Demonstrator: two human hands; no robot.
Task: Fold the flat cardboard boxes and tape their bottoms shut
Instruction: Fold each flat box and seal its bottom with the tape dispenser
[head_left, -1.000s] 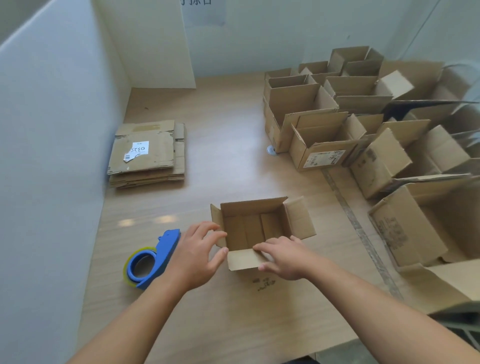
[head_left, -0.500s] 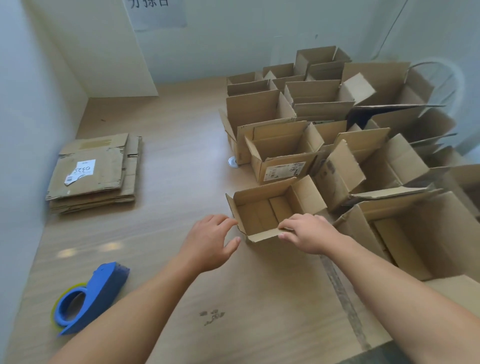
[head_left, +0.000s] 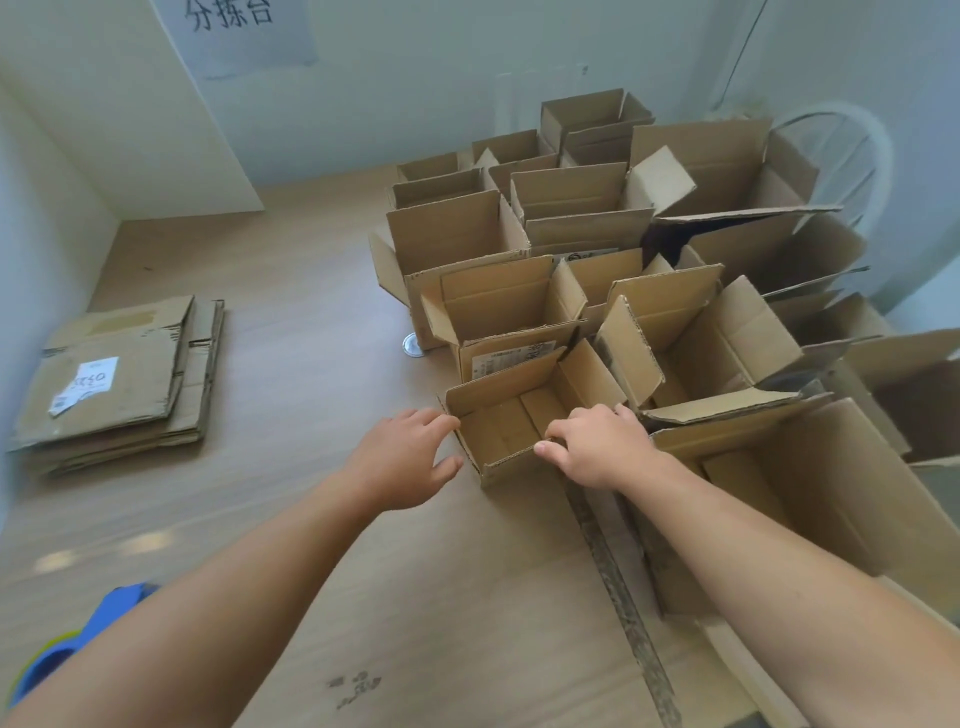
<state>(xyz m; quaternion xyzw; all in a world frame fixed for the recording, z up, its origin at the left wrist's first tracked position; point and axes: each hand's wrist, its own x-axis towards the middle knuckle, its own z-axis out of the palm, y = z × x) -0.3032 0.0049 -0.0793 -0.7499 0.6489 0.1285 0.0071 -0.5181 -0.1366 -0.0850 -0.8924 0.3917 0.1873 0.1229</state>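
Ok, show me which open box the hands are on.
The small box in front of the labelled box: right hand grips its near rim, left hand rests against its left side.

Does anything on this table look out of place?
Behind the small box the right hand holds, the folded boxes are jumbled, flaps splayed at mixed angles. A small round metal piece lies on the table beside them.

Ahead of you, paper sheet (head_left: 244, 31) on wall (head_left: 415, 78): large characters 分拣台. To your left, white label (head_left: 85, 387) on top of flat cardboard stack (head_left: 145, 415): handwritten digits, upside down to you, not surely legible. Printed label (head_left: 511, 358) on front of open box (head_left: 498, 306): print too small to read. Black marks (head_left: 356, 686) on bench (head_left: 291, 338) near you: illegible.
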